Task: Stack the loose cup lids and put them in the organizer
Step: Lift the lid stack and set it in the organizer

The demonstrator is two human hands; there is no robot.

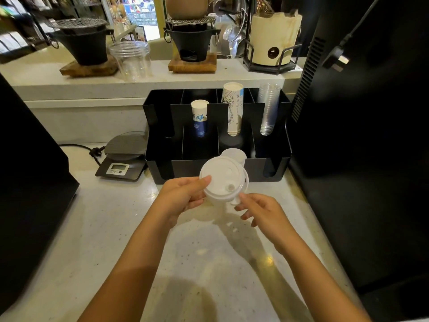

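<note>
A stack of white cup lids [222, 180] is held above the pale counter [116, 228], just in front of the black organizer [267, 169], which stands at twelve o'clock from the hands. The stack is pinched at its nine o'clock edge by the left hand [183, 196], thumb on top and fingers curled beneath. The right hand [262, 210] sits at five o'clock of the stack, its fingers loosely spread and only the fingertips near the lower rim; whether they touch it cannot be told. The stacking itself appears largely done, since several rims are seen nested under the top lid, and no other loose lids are visible on the counter. Some translucent lids [233, 155] seem already lodged in a front compartment of the organizer, directly behind the held stack at one o'clock. The rear slots are taken by a short paper cup stack [199, 117], a taller paper cup stack [233, 108] and clear plastic cups [269, 108] at two o'clock. What is judged to remain is the lowering of the held stack into a front compartment. A digital scale [123, 163] lies at ten o'clock, well clear of the route.
</note>
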